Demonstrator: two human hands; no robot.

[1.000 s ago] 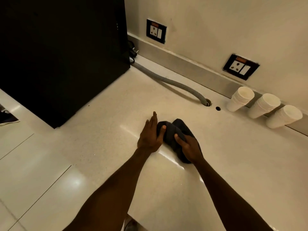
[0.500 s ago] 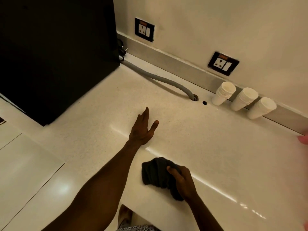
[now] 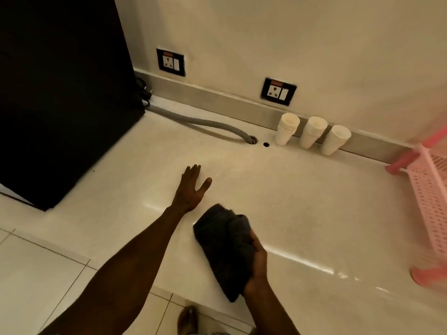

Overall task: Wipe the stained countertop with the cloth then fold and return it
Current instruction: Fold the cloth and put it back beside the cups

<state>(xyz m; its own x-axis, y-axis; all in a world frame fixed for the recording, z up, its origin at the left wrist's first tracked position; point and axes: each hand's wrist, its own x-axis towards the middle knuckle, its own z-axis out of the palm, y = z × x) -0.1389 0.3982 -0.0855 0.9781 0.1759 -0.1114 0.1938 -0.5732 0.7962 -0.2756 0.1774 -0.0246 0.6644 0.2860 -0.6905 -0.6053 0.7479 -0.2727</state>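
Observation:
A dark grey folded cloth (image 3: 222, 247) is gripped by my right hand (image 3: 257, 267) near the front edge of the pale countertop (image 3: 302, 201). The hand holds the cloth's right side, and the rest of it hangs out to the left. My left hand (image 3: 191, 189) rests flat on the countertop a little further back and to the left, fingers spread, holding nothing. It is apart from the cloth.
A black appliance (image 3: 60, 93) fills the left. A grey hose (image 3: 210, 124) runs into a hole in the counter. Three stacks of white paper cups (image 3: 312, 134) lean against the back wall. A pink plastic rack (image 3: 428, 194) stands at the right edge. Tiled floor lies below left.
My right hand has drawn the cloth away from the left hand toward the counter's front edge. The left hand let go of it and lies flat. The view turned right, revealing the pink rack.

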